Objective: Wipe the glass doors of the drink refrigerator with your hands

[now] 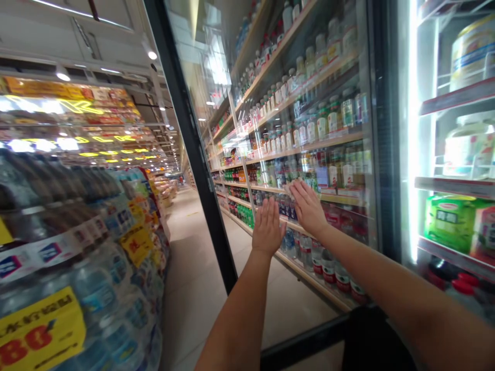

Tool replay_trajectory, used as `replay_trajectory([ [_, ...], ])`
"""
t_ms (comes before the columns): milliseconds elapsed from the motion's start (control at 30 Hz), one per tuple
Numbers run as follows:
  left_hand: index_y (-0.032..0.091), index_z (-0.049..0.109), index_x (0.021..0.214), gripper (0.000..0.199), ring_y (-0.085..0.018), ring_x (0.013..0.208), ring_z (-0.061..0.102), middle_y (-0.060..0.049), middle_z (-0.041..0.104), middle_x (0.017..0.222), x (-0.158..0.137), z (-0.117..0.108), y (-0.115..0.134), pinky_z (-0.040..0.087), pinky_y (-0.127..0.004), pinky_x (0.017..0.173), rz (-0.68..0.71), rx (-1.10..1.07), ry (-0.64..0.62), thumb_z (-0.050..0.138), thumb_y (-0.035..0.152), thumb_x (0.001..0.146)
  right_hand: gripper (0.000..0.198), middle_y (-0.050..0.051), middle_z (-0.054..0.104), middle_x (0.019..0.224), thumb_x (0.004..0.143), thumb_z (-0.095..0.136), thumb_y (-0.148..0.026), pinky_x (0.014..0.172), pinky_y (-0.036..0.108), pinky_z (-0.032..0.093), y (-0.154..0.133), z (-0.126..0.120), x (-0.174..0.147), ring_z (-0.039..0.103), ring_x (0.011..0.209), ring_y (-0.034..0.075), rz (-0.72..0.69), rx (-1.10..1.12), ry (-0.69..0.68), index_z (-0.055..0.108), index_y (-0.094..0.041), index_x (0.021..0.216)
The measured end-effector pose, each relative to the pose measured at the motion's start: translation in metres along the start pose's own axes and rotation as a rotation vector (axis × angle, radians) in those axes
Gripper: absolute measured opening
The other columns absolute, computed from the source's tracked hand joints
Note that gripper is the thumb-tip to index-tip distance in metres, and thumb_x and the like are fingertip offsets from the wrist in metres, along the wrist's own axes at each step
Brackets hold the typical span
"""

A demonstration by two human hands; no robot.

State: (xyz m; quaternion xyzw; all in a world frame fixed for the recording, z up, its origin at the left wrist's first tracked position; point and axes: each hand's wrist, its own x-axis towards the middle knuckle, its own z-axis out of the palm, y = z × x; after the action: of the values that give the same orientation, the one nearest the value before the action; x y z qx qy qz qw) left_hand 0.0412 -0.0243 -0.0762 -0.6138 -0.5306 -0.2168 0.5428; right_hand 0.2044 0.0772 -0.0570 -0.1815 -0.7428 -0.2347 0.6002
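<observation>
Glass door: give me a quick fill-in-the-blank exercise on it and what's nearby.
1. The hand with a pale cloth at the glass door is the person's ____ hand.
2. The door's frame is ____.
3. In the glass, wooden shelves show rows of ____.
4. The price sign at lower left has a ____ background.

Missing words: right; black; bottles; yellow.

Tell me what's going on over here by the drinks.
Someone is at the open glass door of a stocked cooler. The right hand seems to press something pale, perhaps a cloth, against it; the left hand is raised flat, palm toward the glass. Bottle-lined shelves show through the door.
</observation>
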Motion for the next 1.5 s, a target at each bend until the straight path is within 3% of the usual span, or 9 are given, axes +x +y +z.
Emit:
replay_trajectory([
  [267, 0.004, 0.018, 0.159, 0.071, -0.03, 0.154, 0.01, -0.017, 0.018, 0.163, 0.0, 0.003, -0.001, 0.02, -0.05, 0.127, -0.012, -0.002, 0.005, 0.047, 0.033, 0.1, 0.069, 0.011, 0.038, 0.161, 0.099, 0.04, -0.015, 0.121, 0.056, 0.033, 0.006, 0.005, -0.035, 0.023, 0.154, 0.027, -0.007, 0.008, 0.026, 0.016, -0.025, 0.162],
  [600, 0.004, 0.016, 0.159, 0.073, -0.031, 0.154, 0.009, -0.017, 0.017, 0.163, 0.0, 0.002, 0.0, 0.022, -0.051, 0.127, -0.021, -0.009, -0.02, 0.047, 0.033, 0.1, 0.066, 0.01, 0.037, 0.161, 0.099, 0.039, -0.017, 0.12, 0.056, 0.034, -0.002, 0.006, -0.037, 0.023, 0.154, 0.028, 0.067, 0.018, -0.004, 0.019, -0.025, 0.162],
  [767, 0.003, 0.02, 0.158, 0.071, -0.031, 0.154, 0.007, -0.018, 0.016, 0.163, 0.001, 0.002, 0.0, 0.021, -0.051, 0.127, -0.018, -0.004, -0.014, 0.047, 0.033, 0.1, 0.065, 0.011, 0.038, 0.161, 0.1, 0.037, -0.017, 0.121, 0.056, 0.032, -0.011, 0.011, -0.045, 0.021, 0.155, 0.027, 0.088, 0.026, -0.01, 0.017, -0.025, 0.162],
  [933, 0.001, 0.029, 0.155, 0.065, -0.03, 0.154, 0.005, -0.017, 0.019, 0.163, 0.0, 0.003, 0.0, 0.02, -0.049, 0.127, -0.007, 0.026, 0.024, 0.046, 0.034, 0.101, 0.068, 0.011, 0.043, 0.158, 0.099, 0.04, -0.015, 0.119, 0.055, 0.034, -0.019, 0.014, -0.059, 0.025, 0.153, 0.027, 0.02, 0.029, -0.045, 0.016, -0.025, 0.162],
  [1100, 0.002, 0.028, 0.156, 0.067, -0.03, 0.154, 0.007, -0.018, 0.019, 0.163, 0.0, 0.003, 0.0, 0.02, -0.049, 0.127, -0.015, 0.012, 0.013, 0.047, 0.034, 0.1, 0.069, 0.011, 0.044, 0.157, 0.098, 0.041, -0.015, 0.118, 0.055, 0.036, -0.022, 0.013, -0.066, 0.028, 0.152, 0.028, 0.007, 0.037, -0.058, 0.017, -0.026, 0.162],
  [1333, 0.002, 0.027, 0.156, 0.067, -0.031, 0.154, 0.006, -0.017, 0.02, 0.163, 0.0, 0.003, 0.0, 0.021, -0.049, 0.127, -0.005, 0.029, 0.017, 0.047, 0.034, 0.1, 0.06, 0.01, 0.041, 0.159, 0.101, 0.037, -0.018, 0.12, 0.054, 0.032, -0.024, 0.009, -0.03, 0.026, 0.153, 0.027, 0.055, 0.075, -0.056, 0.026, -0.023, 0.16],
  [1500, 0.0, 0.028, 0.155, 0.068, -0.033, 0.154, 0.005, -0.018, 0.016, 0.164, 0.0, 0.001, 0.0, 0.022, -0.05, 0.126, -0.007, 0.021, 0.0, 0.048, 0.033, 0.099, 0.058, 0.008, 0.04, 0.16, 0.102, 0.034, -0.02, 0.122, 0.053, 0.029, -0.027, 0.009, 0.006, 0.025, 0.153, 0.025, 0.093, 0.136, 0.03, 0.029, -0.024, 0.159],
])
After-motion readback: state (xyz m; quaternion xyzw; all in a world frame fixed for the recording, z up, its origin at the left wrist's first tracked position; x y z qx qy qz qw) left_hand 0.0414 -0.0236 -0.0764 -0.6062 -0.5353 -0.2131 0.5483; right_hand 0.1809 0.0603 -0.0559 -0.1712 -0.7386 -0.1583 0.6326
